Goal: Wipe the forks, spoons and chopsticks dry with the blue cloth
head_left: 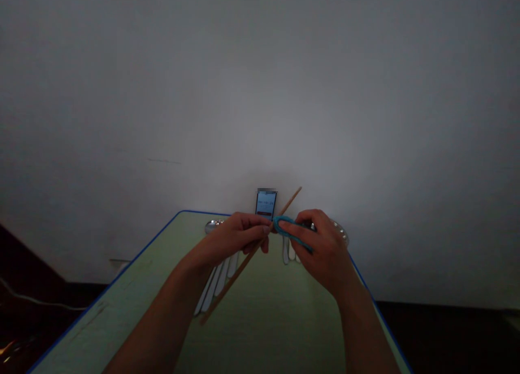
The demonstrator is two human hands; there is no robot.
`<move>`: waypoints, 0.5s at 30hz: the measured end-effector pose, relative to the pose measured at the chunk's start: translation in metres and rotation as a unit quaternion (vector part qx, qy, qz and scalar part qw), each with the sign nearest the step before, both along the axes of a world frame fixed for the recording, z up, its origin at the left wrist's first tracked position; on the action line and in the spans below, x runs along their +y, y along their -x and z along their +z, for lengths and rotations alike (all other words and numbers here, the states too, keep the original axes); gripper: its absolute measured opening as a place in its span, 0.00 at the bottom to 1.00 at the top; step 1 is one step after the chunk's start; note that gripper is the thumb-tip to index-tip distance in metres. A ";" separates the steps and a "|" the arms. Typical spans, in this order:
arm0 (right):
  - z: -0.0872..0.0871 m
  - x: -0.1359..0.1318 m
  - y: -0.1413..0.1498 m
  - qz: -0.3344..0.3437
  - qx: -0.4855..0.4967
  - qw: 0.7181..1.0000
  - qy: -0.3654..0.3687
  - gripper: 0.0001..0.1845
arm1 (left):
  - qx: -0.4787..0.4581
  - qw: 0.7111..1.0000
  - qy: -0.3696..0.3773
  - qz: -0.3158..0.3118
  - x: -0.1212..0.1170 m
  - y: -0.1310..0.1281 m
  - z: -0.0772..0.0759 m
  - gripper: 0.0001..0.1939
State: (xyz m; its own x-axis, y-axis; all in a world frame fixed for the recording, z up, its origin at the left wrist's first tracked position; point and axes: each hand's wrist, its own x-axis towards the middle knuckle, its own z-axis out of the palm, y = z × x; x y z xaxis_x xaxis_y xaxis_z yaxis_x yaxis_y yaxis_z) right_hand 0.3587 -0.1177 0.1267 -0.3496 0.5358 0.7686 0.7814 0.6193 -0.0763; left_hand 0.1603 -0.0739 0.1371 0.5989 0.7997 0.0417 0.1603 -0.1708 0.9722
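The left hand [246,232] grips the stick [244,265], likely steadying it; the right hand [320,241] pinches the cloth [277,224] beside the left.

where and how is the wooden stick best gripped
Probably pinch the wooden stick across its lower stretch, coming from the near side: it is thin, slants down to the picture's lower left and lies bare there, while the left hand and blue cloth crowd it higher up.

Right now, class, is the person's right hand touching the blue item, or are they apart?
Touching. The head view shows it: the right hand grips the blue item, one finger lying directly against it.
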 end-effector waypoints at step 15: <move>-0.005 0.003 -0.004 -0.011 0.029 0.999 0.016 0.18 | 0.023 0.999 -0.026 -0.023 0.000 0.005 -0.004 0.12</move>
